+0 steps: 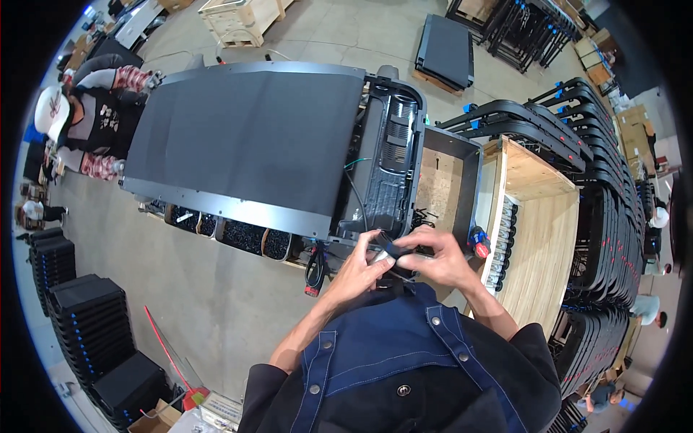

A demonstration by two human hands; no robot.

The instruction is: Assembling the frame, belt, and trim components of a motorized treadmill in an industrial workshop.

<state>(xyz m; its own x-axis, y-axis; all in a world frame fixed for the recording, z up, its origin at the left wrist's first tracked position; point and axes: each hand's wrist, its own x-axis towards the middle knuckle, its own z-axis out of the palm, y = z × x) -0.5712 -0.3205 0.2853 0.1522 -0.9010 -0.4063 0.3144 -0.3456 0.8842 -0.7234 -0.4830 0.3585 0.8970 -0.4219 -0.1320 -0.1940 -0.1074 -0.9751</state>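
Both forearms rise from the lower edge and meet just below the treadmill's (245, 137) open motor end. The left hand (359, 268) curls narrowly around a small black part (390, 249), thumb on top; the right hand (440, 258) pinches the same part from the other side. What the part is stays unclear, mostly covered by fingers.

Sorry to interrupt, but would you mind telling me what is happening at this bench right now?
A person in a blue apron holds a small dark part between the left hand and right hand, close to the chest. In front lies a treadmill with its motor end uncovered. At its far end, another person has both hands on the deck.
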